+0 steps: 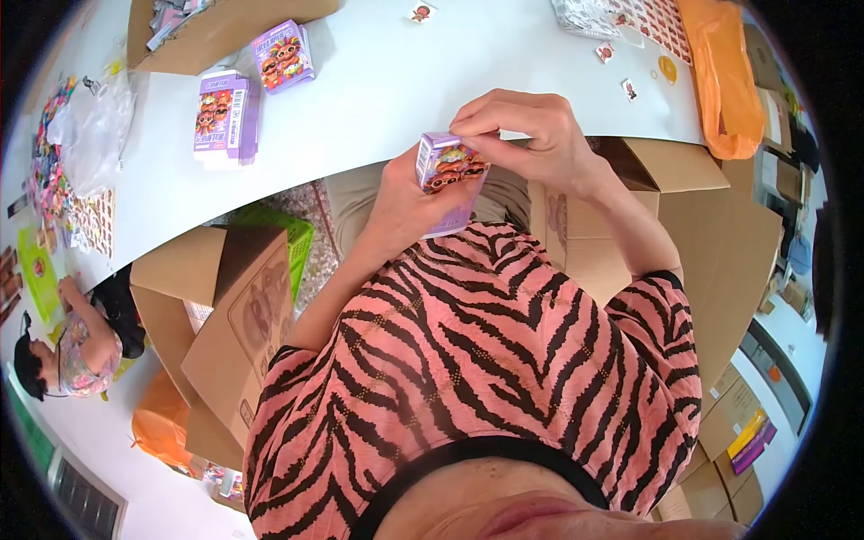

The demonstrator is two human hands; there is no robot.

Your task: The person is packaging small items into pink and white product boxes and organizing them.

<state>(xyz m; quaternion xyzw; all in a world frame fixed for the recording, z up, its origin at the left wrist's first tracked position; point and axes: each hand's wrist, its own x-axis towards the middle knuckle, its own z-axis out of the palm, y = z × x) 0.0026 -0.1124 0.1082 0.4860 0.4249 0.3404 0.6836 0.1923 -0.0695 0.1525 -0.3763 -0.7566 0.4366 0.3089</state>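
Observation:
A small purple carton [450,169] with cartoon figures on its front stands upright at the table's near edge, close to my body. My left hand [396,200] is wrapped round its lower part, the thumb lying across the front. Above and to the right, my right hand [540,133] has its thumb and fingertips pinched together at the carton's top corner. Whether a flap or something small lies between those fingertips is hidden. On the table to the left, a stack of like purple cartons [214,117] lies beside another small stack [284,58].
An open cardboard box [202,40] stands at the far left. Small picture stickers [629,89] and an orange plastic bag [720,81] lie at the right. Large open cartons [238,310] flank my body below the table. A co-worker [85,346] sits at the left.

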